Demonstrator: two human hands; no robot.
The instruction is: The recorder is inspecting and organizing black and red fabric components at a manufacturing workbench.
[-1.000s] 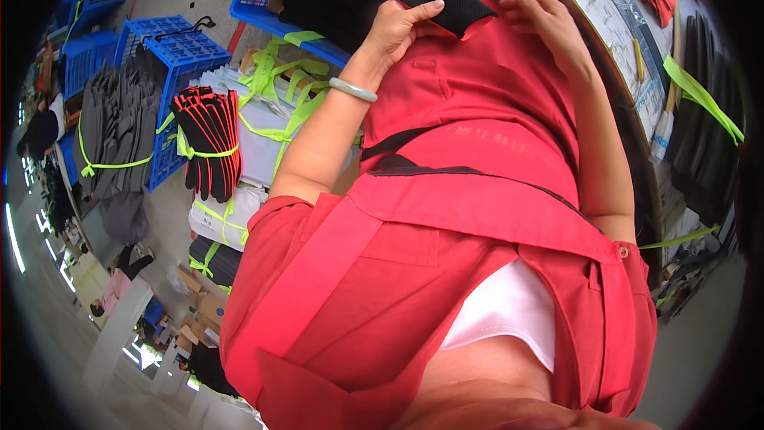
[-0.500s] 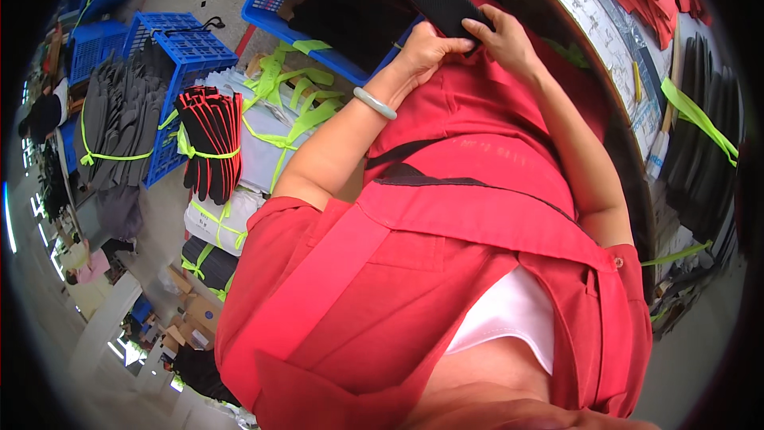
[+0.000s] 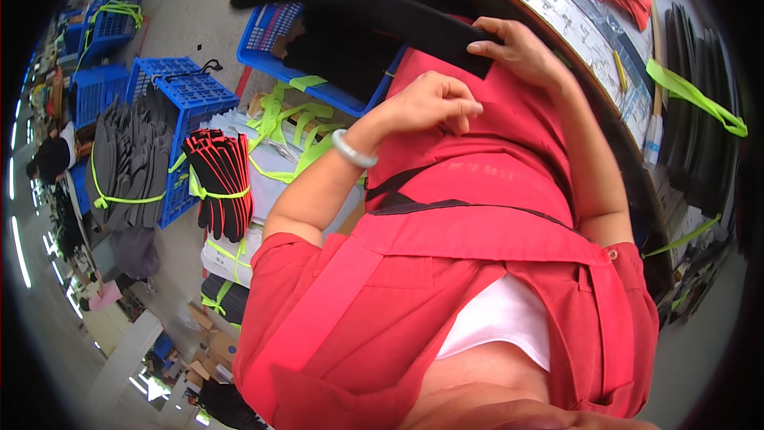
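My right hand [image 3: 521, 52] grips the near end of a long black fabric piece [image 3: 374, 8], which reaches up and left over a blue crate [image 3: 274, 40]. Just below it, my left hand [image 3: 434, 103] hovers over my red garment [image 3: 477, 183] with its fingers curled and nothing visible in them; a pale bracelet sits on that wrist. My red clothing fills the lower middle of the view.
Blue crates [image 3: 179, 91] stand on the floor at left, beside bundles of grey pieces [image 3: 127, 159] and black-and-red pieces [image 3: 223, 183] tied with neon yellow straps. A table edge [image 3: 605, 40] at right carries paper, red fabric and black strips. Another person [image 3: 52, 155] works far left.
The black fabric piece has swung up and left over the crate. My left hand has come off it and dropped lower; my right hand keeps its hold.
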